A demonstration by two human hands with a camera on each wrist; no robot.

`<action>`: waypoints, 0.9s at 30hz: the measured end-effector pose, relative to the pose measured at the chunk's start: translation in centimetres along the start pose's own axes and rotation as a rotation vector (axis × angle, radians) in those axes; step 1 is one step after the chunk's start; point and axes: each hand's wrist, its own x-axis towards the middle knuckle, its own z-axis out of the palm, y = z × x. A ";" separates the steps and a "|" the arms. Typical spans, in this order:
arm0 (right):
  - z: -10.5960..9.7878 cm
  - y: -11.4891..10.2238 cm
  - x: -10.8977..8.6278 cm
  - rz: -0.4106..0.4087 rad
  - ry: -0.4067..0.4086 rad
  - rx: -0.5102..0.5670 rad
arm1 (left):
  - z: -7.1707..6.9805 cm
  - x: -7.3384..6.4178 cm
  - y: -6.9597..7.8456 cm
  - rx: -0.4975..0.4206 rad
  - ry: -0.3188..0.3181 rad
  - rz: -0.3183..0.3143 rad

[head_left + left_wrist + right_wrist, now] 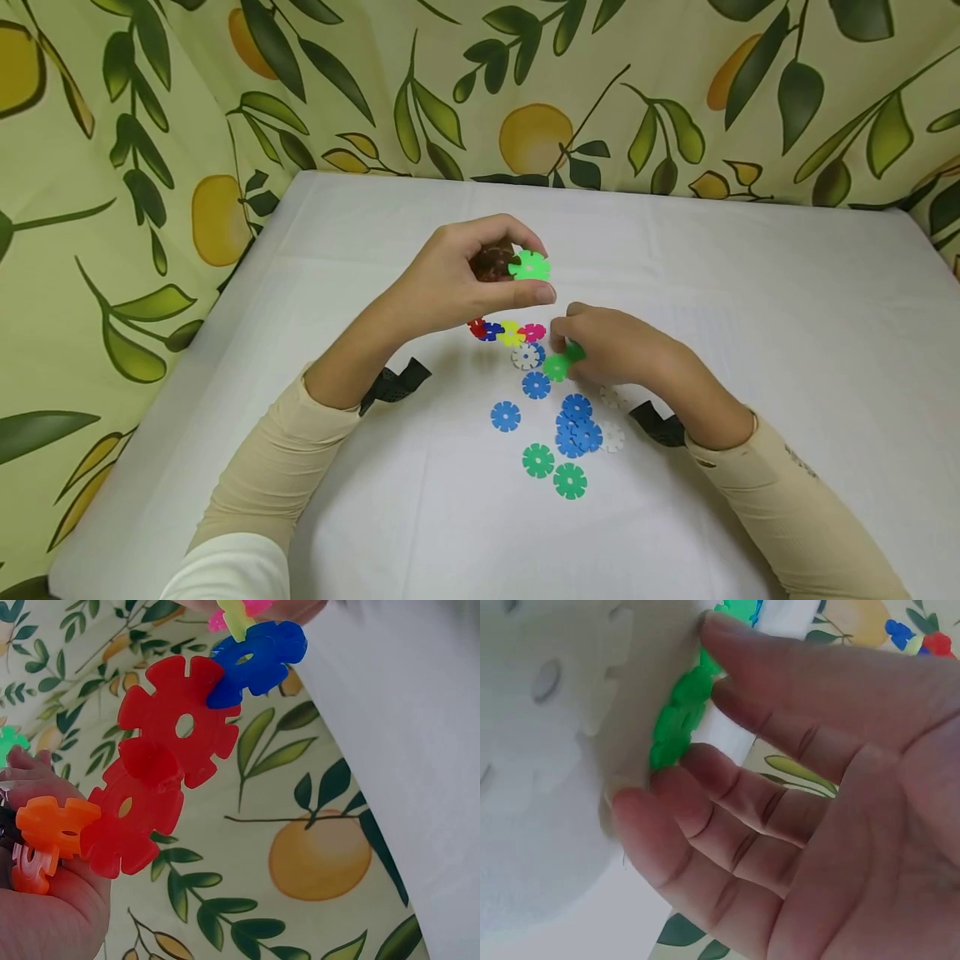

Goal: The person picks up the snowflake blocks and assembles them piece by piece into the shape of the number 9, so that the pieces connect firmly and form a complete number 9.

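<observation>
My left hand (450, 275) is raised above the table with its fingers curled round part of a chain of joined plastic notched discs. A bright green notched disc (529, 267) shows between its fingertips and thumb. In the left wrist view, orange (56, 825), red (176, 724) and blue discs (259, 664) run on from that hand. The chain's yellow disc (511, 333) and pink disc (533, 332) reach towards my right hand (618, 342). That hand pinches green notched discs (679, 724) low over the table; its fingers partly hide them.
Loose blue discs (506, 416) lie in front of the hands, several of them in an overlapping pile (577, 429). Nearer are green discs (538, 460). White discs (612, 437) lie beside the pile. The white table (360, 517) meets a fruit-patterned curtain (420, 108).
</observation>
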 end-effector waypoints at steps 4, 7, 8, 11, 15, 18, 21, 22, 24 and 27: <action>0.2 -0.1 0.2 -0.033 0.017 0.017 | -0.1 -0.1 0.0 0.000 -0.006 -0.008; 0.4 -0.2 0.4 -0.048 0.035 0.020 | -0.1 -0.1 0.0 0.008 -0.008 -0.008; 0.4 -0.1 0.4 -0.052 0.038 0.023 | -0.1 -0.1 0.0 0.010 -0.008 -0.006; 0.4 -0.1 0.5 -0.051 0.036 0.029 | -0.1 -0.1 0.1 0.015 -0.009 -0.005; 0.3 0.2 0.5 -0.045 0.026 0.030 | -0.1 0.0 0.1 0.017 -0.011 -0.002; 0.1 0.4 0.5 -0.050 0.016 0.042 | -0.1 0.0 0.2 0.018 -0.012 0.000; -0.1 0.7 0.4 -0.081 0.004 0.072 | -0.2 0.1 0.2 0.013 -0.015 -0.005; -0.3 0.8 0.3 -0.099 0.002 0.088 | -0.2 0.1 0.1 0.011 -0.016 -0.008; -0.6 1.0 0.1 -0.140 0.002 0.119 | -0.3 0.0 0.1 0.007 -0.018 -0.011; -1.3 1.2 -0.3 -0.218 0.020 0.174 | -0.4 0.0 0.1 0.009 -0.022 0.003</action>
